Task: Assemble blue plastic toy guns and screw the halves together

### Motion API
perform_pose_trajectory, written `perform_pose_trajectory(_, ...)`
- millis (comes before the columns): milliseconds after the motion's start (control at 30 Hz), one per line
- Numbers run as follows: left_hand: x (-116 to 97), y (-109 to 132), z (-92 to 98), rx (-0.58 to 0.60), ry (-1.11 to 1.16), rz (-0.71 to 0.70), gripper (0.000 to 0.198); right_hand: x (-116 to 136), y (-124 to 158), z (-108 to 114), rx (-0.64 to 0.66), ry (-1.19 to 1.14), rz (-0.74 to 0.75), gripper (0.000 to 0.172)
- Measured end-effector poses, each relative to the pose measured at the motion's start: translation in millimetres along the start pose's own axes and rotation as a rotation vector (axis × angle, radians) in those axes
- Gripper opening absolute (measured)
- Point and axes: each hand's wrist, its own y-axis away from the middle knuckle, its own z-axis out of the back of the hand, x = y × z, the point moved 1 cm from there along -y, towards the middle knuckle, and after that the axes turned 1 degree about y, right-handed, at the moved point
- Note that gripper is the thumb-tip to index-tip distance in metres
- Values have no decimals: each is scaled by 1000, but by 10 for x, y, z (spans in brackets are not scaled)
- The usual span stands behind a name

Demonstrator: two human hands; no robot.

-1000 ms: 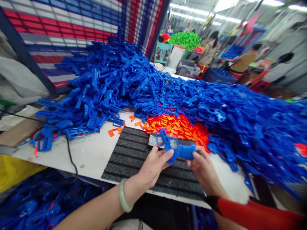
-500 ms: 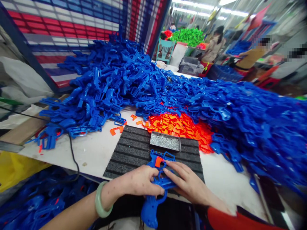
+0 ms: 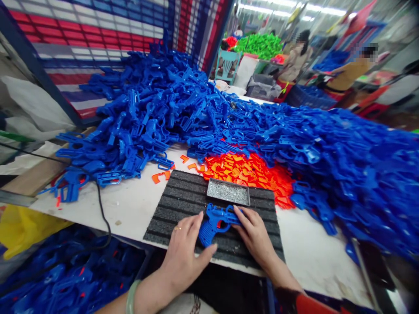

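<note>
The right hand (image 3: 255,235) presses on a blue toy gun (image 3: 216,222) lying on a black mat (image 3: 170,209), and the left hand (image 3: 185,257) lies open just beside its grip, the hands apart with the gun between them. A metal tray (image 3: 229,180) of silver bits (image 3: 228,192) sits at 12 o'clock, with orange pieces (image 3: 248,174) behind it and a blue heap (image 3: 157,109) from 10 to 3 o'clock

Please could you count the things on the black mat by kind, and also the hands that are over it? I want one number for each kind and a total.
On the black mat:
Blue plastic toy gun: 1
Metal tray: 1
Hands: 2, the left hand and the right hand
Total: 4
</note>
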Motion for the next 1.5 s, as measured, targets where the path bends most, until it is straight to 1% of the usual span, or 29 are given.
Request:
perform_pose_trajectory(67, 6, 105, -92, 28, -94, -49, 72, -15, 14, -46, 22, -12, -17, 57)
perform_pose_trajectory(100, 3, 133, -132, 31, -130, -60, 73, -20, 20, -57, 34, -22, -27, 57)
perform_pose_trajectory(200, -9, 148, -218, 25, -199, -60, 65, -30, 34, -53, 65, -57, -60, 55)
perform_pose_trajectory(300, -13, 130, -254, 1, -225, -51, 54, -30, 34, -20, 76, -92, -87, 53)
perform_pose_trajectory(433, -4, 142, -261, -37, -227, -69, 47, -22, 20, 10, 103, -112, -76, 53)
perform_pose_trajectory(533, 6, 169, -264, -60, -240, -103, 47, -35, 13, 10, 115, -95, -34, 48)
perform_pose_trajectory(633, 14, 189, -267, -57, -254, -118, 46, -67, 16, -1, 107, -90, -3, 45)
perform_pose_trajectory(767, 16, 194, -268, -47, -244, -107, 45, -110, 30, -24, 87, -109, 15, 45)
perform_pose_trajectory(900, 13, 187, -266, -60, -221, -101, 41, -124, 49, -49, 62, -144, -15, 43)
perform_pose_trajectory(1033, 7, 175, -248, -64, -206, -107, 42, -121, 78, -70, 44, -174, -68, 41)
perform_pose_trajectory(1200, -4, 165, -245, -86, -203, -120, 34, -128, 118, -87, 52, -191, -95, 40)
perform_pose_trajectory(1500, 12, 184, -296, -83, -236, -127, 33, -115, 117, -70, 72, -198, -126, 38)
